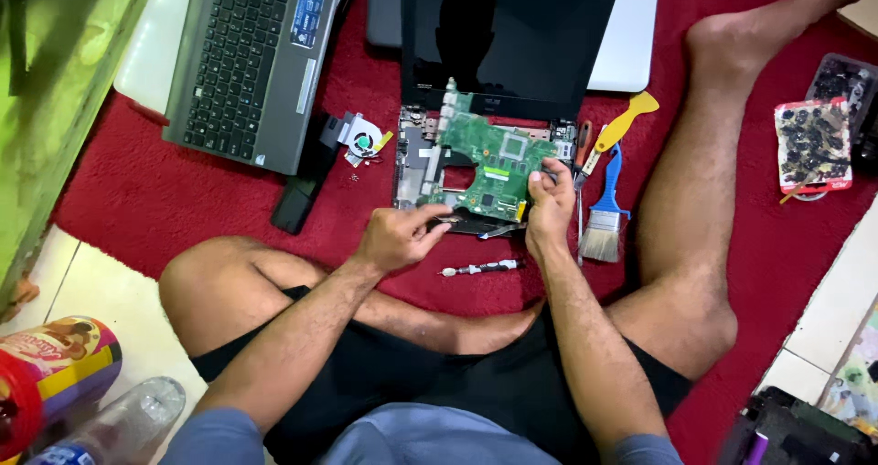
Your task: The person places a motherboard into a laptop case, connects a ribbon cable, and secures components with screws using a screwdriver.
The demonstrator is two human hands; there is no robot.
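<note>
On the red carpet [137,200] an opened laptop [508,35] stood with its dark screen up, and the green circuit board [489,159] lay tilted over its stripped base, between the person's legs. The right hand [549,204] held the board's near right edge with closed fingers, while the left hand [398,236] pinched its lower left edge. A blue brush [605,218] lay just right, and a small screwdriver [480,267] lay below the hands.
</note>
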